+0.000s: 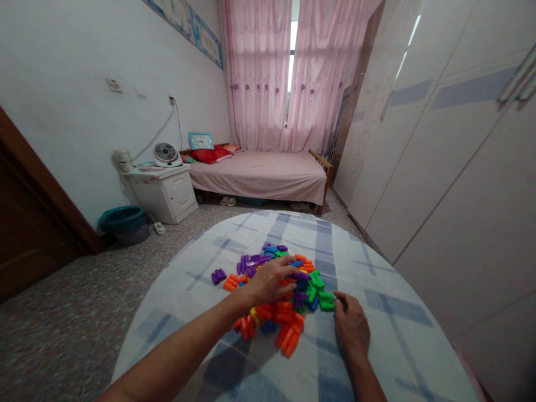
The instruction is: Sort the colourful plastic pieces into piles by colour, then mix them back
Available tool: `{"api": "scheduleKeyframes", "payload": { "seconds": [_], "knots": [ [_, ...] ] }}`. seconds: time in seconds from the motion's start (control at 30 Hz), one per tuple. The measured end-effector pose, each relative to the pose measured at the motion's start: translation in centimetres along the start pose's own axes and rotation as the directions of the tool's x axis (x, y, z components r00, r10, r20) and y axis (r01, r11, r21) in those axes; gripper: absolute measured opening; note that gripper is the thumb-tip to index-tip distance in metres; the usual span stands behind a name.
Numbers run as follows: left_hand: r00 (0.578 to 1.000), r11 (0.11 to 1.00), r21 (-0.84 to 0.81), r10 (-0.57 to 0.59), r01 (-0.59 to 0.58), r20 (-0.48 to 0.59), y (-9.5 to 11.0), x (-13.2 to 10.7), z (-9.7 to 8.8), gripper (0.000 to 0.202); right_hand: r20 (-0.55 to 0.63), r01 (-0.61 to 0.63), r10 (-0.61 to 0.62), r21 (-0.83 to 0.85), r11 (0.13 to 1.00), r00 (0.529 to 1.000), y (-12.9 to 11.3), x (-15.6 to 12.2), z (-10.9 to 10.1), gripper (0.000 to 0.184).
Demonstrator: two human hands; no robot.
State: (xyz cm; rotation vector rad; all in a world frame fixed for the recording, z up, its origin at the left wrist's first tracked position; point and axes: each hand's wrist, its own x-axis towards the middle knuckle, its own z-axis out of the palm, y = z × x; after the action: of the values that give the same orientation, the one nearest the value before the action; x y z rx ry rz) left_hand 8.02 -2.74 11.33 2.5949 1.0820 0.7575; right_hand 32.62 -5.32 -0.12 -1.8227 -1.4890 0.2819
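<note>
A heap of colourful plastic building pieces, shaped like joined tubes, lies on the cloth-covered table. My left hand reaches over the middle of the heap with its fingers spread. Its fingertips are at a purple piece, and I see no firm grip on it. Below this hand are orange pieces. At the heap's right edge, my right hand rests on the cloth, its thumb and fingers curled at the end of a green piece. A pair of purple pieces lies apart on the left.
The round table has a white and blue checked cloth. Beyond it stands a bed before pink curtains. On the left are a white cabinet with a fan and a bin; a wardrobe lines the right.
</note>
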Motion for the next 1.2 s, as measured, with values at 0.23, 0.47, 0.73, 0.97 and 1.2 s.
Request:
{"api": "scheduleKeyframes", "payload": {
  "seconds": [0.23,0.47,0.73,0.97,1.2],
  "knots": [
    [0.795,0.768,0.228,-0.536,0.599,-0.282,-6.8,-7.7,-2.6,0.032,-0.024,0.012,-0.013,-0.02,1.0,1.0,-0.3,0.0,0.1,0.033],
    [0.548,0.455,0.394,-0.82,0.799,-0.164,-11.9,-11.2,-2.8,0.055,-0.036,0.007,-0.008,-0.016,1.0,0.999,-0.4,0.0,0.1,0.033],
    [0.563,0.545,0.158,-0.819,0.824,-0.112,-13.0,-9.1,-1.6,0.045,-0.024,-0.001,0.001,0.001,1.0,1.0,-0.4,0.0,0.0,0.035],
    [0.606,0.598,0.096,-0.788,0.796,-0.11,-12.9,-8.4,0.1,0.045,-0.022,0.012,-0.013,-0.008,1.0,1.0,-0.3,0.0,0.1,0.031],
    [0.613,0.622,-0.016,-0.775,0.783,-0.155,-11.7,-7.4,1.1,0.042,-0.028,0.012,-0.012,0.002,1.0,1.0,0.0,0.1,0.2,0.032]
  ]
}}
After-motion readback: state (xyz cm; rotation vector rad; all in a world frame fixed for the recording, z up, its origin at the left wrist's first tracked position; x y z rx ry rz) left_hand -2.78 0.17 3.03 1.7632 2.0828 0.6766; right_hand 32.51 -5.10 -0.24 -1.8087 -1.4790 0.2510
